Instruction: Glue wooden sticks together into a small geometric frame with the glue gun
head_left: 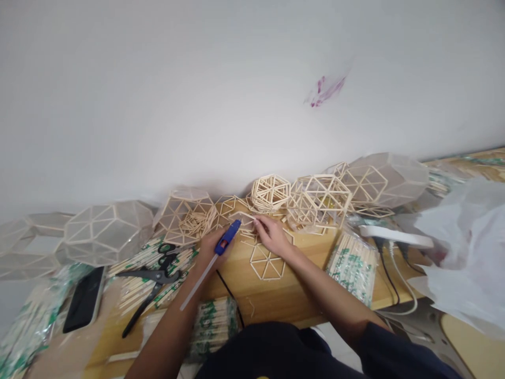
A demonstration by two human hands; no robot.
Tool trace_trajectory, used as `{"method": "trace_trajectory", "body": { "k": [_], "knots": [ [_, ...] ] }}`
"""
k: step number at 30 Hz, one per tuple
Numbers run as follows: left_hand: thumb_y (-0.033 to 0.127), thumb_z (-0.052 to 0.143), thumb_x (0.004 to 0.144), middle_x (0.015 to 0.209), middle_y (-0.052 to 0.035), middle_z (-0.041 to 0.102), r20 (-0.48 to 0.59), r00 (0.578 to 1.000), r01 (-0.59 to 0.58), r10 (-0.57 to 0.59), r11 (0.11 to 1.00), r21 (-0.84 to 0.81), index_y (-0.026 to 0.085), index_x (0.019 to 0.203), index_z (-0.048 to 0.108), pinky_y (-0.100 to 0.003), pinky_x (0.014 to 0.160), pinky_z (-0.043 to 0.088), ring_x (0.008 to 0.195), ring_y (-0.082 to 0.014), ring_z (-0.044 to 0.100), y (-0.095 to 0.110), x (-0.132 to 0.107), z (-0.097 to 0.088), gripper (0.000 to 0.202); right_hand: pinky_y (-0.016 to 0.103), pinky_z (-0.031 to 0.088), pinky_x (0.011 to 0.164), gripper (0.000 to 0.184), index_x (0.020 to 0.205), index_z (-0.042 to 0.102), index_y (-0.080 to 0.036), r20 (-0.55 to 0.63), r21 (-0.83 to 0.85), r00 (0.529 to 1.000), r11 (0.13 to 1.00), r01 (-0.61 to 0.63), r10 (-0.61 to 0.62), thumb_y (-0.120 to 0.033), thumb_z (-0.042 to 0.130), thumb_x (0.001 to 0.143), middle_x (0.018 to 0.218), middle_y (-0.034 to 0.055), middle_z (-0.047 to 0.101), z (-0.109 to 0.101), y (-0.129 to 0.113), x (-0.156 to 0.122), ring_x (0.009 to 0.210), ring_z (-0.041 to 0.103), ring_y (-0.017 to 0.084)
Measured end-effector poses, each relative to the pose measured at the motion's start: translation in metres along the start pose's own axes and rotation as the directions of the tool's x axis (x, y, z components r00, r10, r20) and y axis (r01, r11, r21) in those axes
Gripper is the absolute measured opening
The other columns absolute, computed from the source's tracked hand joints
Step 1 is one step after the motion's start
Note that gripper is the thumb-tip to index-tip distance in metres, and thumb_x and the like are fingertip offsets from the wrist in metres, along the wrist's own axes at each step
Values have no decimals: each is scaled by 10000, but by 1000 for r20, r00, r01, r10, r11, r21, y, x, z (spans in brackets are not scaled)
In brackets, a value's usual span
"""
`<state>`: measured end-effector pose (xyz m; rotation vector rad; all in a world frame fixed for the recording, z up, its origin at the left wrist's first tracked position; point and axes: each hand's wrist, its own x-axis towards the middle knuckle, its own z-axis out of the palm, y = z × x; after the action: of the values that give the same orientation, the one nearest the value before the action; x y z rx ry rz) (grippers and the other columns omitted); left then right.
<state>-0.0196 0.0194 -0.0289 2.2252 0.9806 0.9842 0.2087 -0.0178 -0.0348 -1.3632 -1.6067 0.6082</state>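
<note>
My left hand [213, 248] is wrapped round a blue hot glue gun [228, 238], a long pale glue stick [198, 282] trailing from its back end. The gun's tip points at a small frame of thin wooden sticks [245, 221]. Thumb and fingers of my right hand [271, 235] pinch the right side of that frame. Just below, a flat hexagon of sticks with spokes [268, 260] lies on the wooden table [303, 295]. Behind my hands stands a hexagonal stick frame stuffed with loose sticks [271, 192].
Paper-covered stick polyhedra [108, 231] line the wall, with open stick frames [321, 197] between them. On the left lie pruning shears [158, 275], a phone [84, 299] and packets of sticks. A stick packet [352, 266], a white power strip [396, 236] and cables are on the right.
</note>
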Motion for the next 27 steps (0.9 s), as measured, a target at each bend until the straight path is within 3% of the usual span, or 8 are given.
{"method": "trace_trajectory", "body": {
  "k": [3, 13, 19, 27],
  "knots": [
    [211, 663, 879, 632, 10, 575, -33, 999, 15, -15, 1000, 10, 196, 758, 634, -258, 545, 422, 546, -131, 521, -3, 0, 0, 125, 313, 517, 728, 272, 1023, 693, -185, -6, -7, 1000, 1000, -19, 19, -327, 464, 1062, 800, 63, 742, 0, -1, 0, 708, 682, 195],
    [252, 668, 897, 696, 0, 655, 5, 1000, 27, -27, 1000, 1, 180, 871, 707, -247, 593, 465, 592, -136, 578, -1, -1, 1, 86, 258, 469, 635, 165, 974, 673, -186, 19, 27, 999, 999, -44, 43, -323, 583, 961, 748, 16, 675, 2, -2, -1, 640, 605, 153],
    [235, 661, 882, 622, 25, 564, -9, 999, 48, -48, 999, 21, 191, 733, 624, -233, 556, 426, 555, -119, 516, 2, 0, -1, 159, 259, 452, 610, 189, 933, 663, -193, -24, 29, 999, 999, -39, 40, -337, 553, 983, 715, 8, 641, 1, -5, 0, 608, 555, 149],
    [225, 650, 879, 622, 28, 549, -11, 999, 31, -31, 999, 17, 185, 764, 640, -228, 556, 412, 554, -113, 514, 2, 1, 0, 122, 263, 450, 620, 201, 946, 676, -191, -29, 39, 999, 998, -39, 40, -338, 548, 994, 696, 4, 637, 0, -5, 1, 589, 535, 149]
  ]
}}
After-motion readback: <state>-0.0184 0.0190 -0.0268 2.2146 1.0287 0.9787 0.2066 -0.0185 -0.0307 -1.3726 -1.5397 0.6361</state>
